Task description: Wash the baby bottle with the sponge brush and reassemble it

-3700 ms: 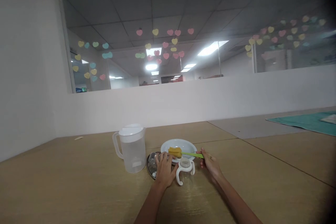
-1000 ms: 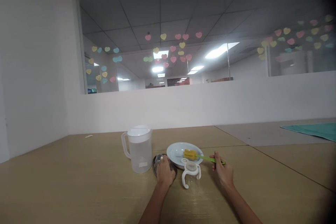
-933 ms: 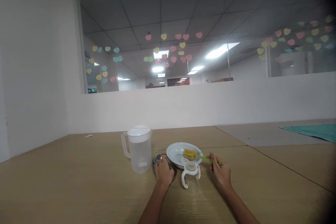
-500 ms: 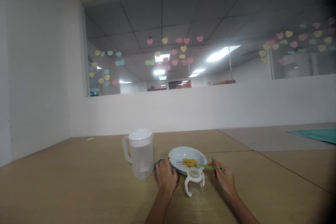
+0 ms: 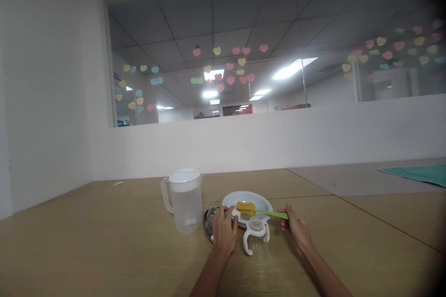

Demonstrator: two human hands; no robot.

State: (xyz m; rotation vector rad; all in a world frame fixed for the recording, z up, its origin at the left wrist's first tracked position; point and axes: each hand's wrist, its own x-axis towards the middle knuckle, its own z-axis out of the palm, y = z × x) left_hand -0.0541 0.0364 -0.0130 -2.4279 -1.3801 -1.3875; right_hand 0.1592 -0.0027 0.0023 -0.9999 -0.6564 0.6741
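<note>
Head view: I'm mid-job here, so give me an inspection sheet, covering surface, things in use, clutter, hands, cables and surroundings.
Surface: wood-look table, with seams and a grey section at far right.
Things: brush, yellow head at the dish; bottle upright in front, top open; tray with a clear dome.
Clutter: jug left of the tray; pale scrap farther left; teal cloth at far right.
Left hand: seems to hold a white piece near the dish.
Right hand: grips the brush's green handle.
Cables: nothing seen.
Surroundings: white wall, window with heart-shaped notes.
</note>
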